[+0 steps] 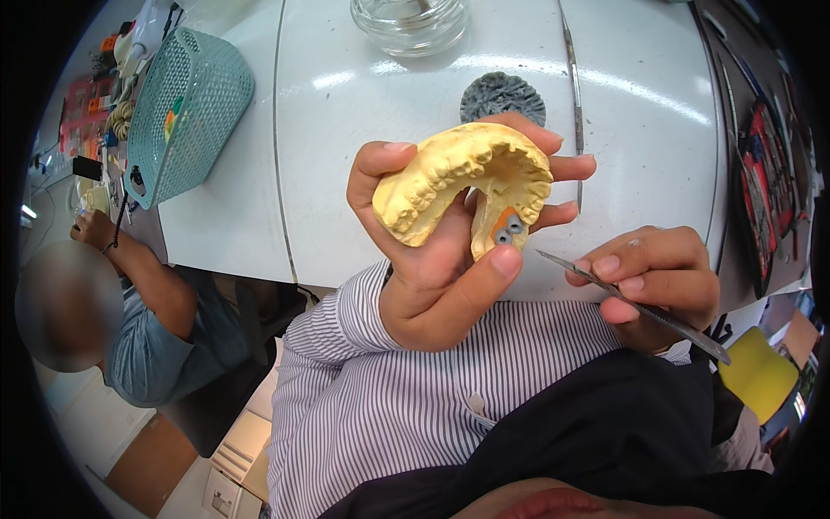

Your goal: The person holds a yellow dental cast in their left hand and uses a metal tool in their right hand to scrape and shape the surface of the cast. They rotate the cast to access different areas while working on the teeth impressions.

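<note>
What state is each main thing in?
Yellow dental cast, held, tilted
Grey pieces, set on the cast
Left hand, gripping the cast
Metal tool, held, tip apart from the cast
Right hand, gripping the tool
Grey disc, lying on the table
Thin rod, lying flat
Basket, holding items
Glass jar, standing

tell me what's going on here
The person's left hand holds up a yellow dental cast bearing two small grey pieces edged with orange. The right hand holds a slim metal tool, its tip near the cast but apart from it. A round grey pad lies on the white table beyond.
</note>
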{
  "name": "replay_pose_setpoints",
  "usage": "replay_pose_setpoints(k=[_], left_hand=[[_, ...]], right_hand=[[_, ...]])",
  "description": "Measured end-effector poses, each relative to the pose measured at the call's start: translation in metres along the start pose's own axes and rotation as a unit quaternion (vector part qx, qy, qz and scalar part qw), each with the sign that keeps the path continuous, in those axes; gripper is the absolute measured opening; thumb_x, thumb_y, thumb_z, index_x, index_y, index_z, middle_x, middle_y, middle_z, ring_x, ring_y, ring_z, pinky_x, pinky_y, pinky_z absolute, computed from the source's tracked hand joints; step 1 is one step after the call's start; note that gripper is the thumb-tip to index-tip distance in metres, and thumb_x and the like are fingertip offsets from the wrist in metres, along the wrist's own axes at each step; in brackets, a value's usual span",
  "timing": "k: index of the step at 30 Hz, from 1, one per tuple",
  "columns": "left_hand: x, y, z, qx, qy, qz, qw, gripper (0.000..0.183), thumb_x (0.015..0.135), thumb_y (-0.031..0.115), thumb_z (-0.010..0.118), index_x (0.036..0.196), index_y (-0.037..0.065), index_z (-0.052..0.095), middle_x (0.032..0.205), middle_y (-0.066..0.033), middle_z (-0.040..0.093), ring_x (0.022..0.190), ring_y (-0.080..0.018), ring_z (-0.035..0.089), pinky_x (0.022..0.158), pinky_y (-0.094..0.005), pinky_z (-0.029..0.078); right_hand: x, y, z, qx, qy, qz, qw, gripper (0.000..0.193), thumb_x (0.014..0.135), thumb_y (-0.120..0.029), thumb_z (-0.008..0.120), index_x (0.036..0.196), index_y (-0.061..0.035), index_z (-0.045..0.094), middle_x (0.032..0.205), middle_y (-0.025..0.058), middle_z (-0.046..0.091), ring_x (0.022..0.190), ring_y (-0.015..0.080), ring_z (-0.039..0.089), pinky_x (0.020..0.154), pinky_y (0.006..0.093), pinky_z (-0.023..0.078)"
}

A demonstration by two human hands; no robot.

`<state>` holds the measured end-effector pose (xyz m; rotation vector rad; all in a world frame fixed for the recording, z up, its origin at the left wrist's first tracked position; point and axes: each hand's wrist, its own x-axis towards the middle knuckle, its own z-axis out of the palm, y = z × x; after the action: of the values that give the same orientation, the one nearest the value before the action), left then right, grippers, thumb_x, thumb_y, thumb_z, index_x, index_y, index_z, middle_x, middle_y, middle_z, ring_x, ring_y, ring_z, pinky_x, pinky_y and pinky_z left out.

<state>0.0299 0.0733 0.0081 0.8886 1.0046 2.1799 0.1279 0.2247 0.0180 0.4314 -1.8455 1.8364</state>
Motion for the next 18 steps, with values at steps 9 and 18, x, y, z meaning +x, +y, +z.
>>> replay_pose_setpoints(k=[9,18], left_hand=[[0.0,-0.001,-0.004,-0.004,-0.013,0.015,1.0,0.076,0.075,-0.006,0.042,0.128,0.035,0.006,0.124,-0.0247,0.025,0.115,-0.0465,0.035,0.092,-0.0481,0.039],[0.0,-0.003,0.0,-0.036,0.023,0.026,0.999,0.073,0.075,-0.006,0.043,0.128,0.03,0.008,0.121,-0.0276,0.029,0.112,-0.045,0.039,0.091,-0.0493,0.039]], right_hand=[[0.012,0.003,0.003,-0.128,-0.094,-0.059,0.986,0.019,0.079,-0.004,0.057,0.092,0.0043,0.046,0.088,0.0208,0.052,0.092,0.0422,0.056,0.078,0.0426,0.05],[0.01,0.006,0.004,-0.11,-0.083,-0.06,0.989,0.018,0.081,-0.005,0.055,0.092,0.0046,0.046,0.089,0.0216,0.052,0.092,0.0431,0.055,0.078,0.0426,0.049]])
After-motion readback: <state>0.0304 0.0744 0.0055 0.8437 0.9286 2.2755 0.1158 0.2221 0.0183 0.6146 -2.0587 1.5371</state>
